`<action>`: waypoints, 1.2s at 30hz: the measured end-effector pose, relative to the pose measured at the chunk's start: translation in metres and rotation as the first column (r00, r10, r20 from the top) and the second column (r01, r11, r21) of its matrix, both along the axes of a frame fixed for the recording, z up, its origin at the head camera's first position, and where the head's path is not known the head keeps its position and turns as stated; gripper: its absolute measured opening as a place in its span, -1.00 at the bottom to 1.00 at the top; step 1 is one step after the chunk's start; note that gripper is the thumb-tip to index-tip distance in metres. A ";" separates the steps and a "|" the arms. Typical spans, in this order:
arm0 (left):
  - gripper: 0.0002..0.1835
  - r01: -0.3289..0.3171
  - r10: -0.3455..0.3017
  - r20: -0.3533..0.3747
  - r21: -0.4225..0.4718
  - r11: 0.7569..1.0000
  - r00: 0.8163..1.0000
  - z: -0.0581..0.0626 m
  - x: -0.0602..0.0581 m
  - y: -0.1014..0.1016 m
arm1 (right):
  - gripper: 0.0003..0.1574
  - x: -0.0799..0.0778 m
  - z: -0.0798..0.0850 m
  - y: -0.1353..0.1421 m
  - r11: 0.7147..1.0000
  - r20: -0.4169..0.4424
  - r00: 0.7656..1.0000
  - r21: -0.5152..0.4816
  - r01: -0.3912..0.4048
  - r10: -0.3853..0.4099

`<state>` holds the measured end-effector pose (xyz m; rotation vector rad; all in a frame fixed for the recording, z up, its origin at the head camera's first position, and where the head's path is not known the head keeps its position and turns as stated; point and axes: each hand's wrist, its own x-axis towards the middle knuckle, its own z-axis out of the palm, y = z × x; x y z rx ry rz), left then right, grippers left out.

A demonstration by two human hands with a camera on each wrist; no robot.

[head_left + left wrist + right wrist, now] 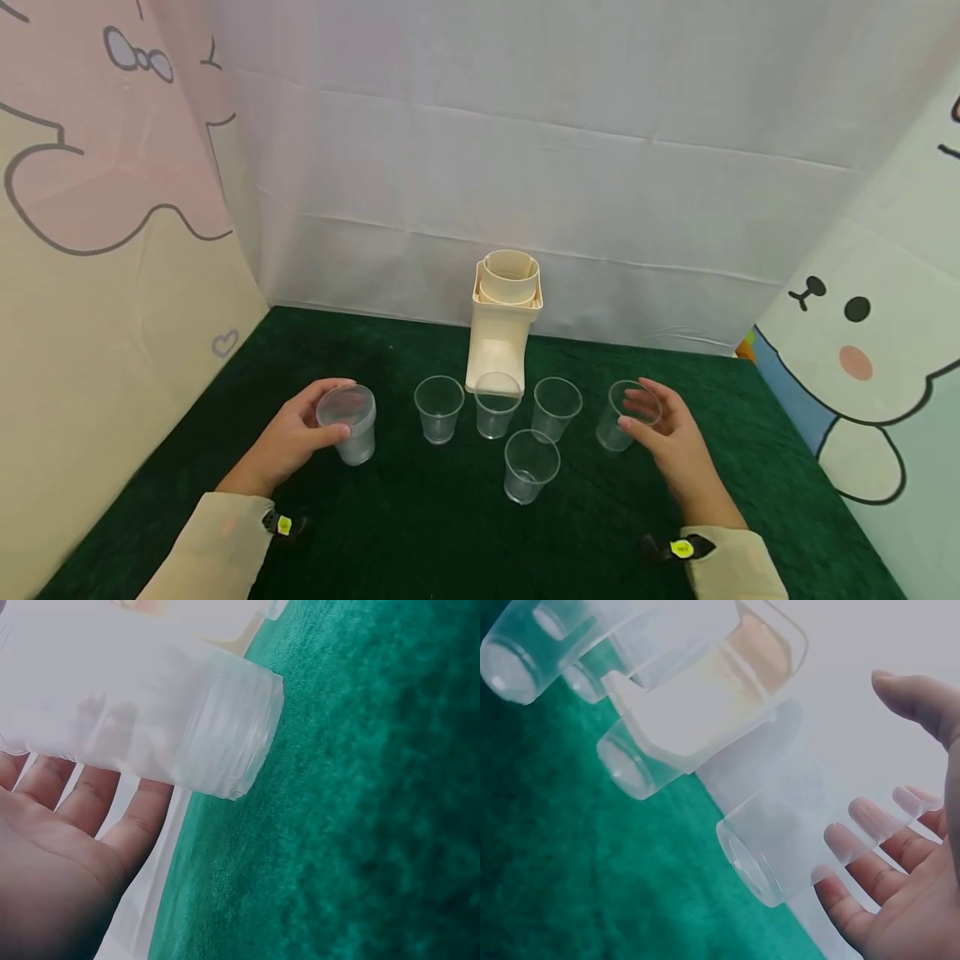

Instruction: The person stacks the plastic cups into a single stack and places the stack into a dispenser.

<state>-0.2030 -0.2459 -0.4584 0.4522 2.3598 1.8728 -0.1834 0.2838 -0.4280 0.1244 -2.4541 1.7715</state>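
In the head view my left hand point(303, 425) holds a stack of clear plastic cups point(357, 437), with the thumb on the near side and the fingers behind. The left wrist view shows the nested cups point(225, 727) close up; whether their base touches the cloth I cannot tell. On the right, my right hand point(675, 433) is around a single clear cup point(617, 429) that stands upright. Its fingers reach behind this cup point(769, 840) in the right wrist view, and the thumb point(915, 705) is spread away from them.
Between the hands stand several upright clear cups, one of them point(531, 471) nearer to me. Behind them is a cream-coloured plastic holder point(498, 342) with a round opening on top. Dark green cloth point(420, 533) covers the table, and printed curtains point(135, 333) hang around it.
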 end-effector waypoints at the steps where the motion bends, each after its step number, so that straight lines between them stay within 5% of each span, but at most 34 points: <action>1: -0.39 0.003 -0.003 0.000 0.004 1.000 1.000 0.000 0.000 0.000 | -0.19 0.001 0.003 0.000 1.000 -0.013 1.000 0.004 0.003 -0.003; 9: -0.41 0.024 -0.024 0.001 0.032 0.999 1.000 0.001 -0.001 -0.001 | -0.27 0.006 0.031 0.000 1.000 -0.081 0.997 -0.022 -0.011 0.009; 16: -0.41 0.020 -0.020 -0.007 0.020 1.000 1.000 0.001 0.000 -0.001 | -0.27 0.005 0.056 -0.010 0.989 -0.174 0.978 -0.069 -0.128 0.114; 24: -0.41 0.018 -0.018 0.000 -0.002 1.000 1.000 0.002 0.000 0.000 | -0.24 0.004 0.082 -0.042 0.983 -0.204 0.961 0.030 -0.183 0.185; 36: -0.39 0.006 -0.005 0.017 -0.047 0.999 1.000 0.006 0.000 0.001 | -0.17 -0.011 0.080 -0.097 0.943 -0.166 0.933 -0.045 -0.331 0.320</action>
